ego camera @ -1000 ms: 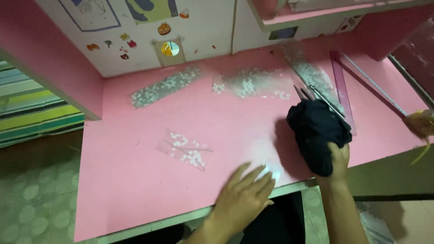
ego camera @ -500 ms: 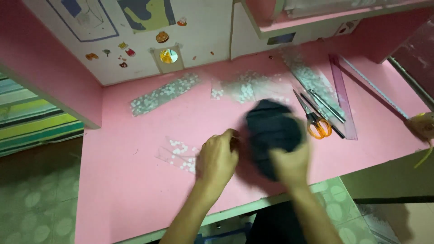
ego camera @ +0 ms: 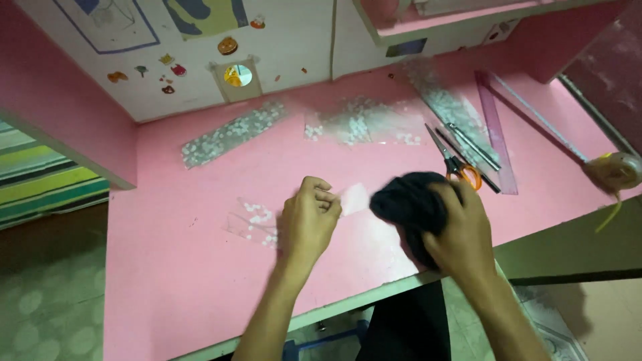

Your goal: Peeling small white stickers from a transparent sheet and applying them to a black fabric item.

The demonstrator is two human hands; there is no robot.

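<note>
Striped fabric (ego camera: 40, 180) in green, yellow and white was seen at the far left edge, beyond the pink desk (ego camera: 167, 287). On the desk, a long clear packet of white dots (ego camera: 231, 132) lay slanted, its long axis rising toward the right, below a white panel (ego camera: 200, 60) dotted with small coloured stickers and a round yellow-and-blue one. Nearer the front, a smaller clear sheet of white dots (ego camera: 251, 220) lay flat, just beside the left hand (ego camera: 309, 224). That hand's fingers (ego camera: 328, 198) were curled and pressed together, pinching the left edge of a small pale translucent piece (ego camera: 354, 198), which stretched rightward toward the black cloth (ego camera: 408, 207). The cloth, a rounded bundle with no clear long axis, rested on the desk near its front edge and was gripped by the right hand (ego camera: 461, 234), whose fingers were wrapped over its right side. Behind it, another clear packet of white dots (ego camera: 364, 120) was spread flat. Orange-handled scissors (ego camera: 451, 157) lay with blades pointing up-left, beside a pink ruler (ego camera: 498, 134) running diagonally. A tape measure (ego camera: 618, 170) sat at the right edge.
</note>
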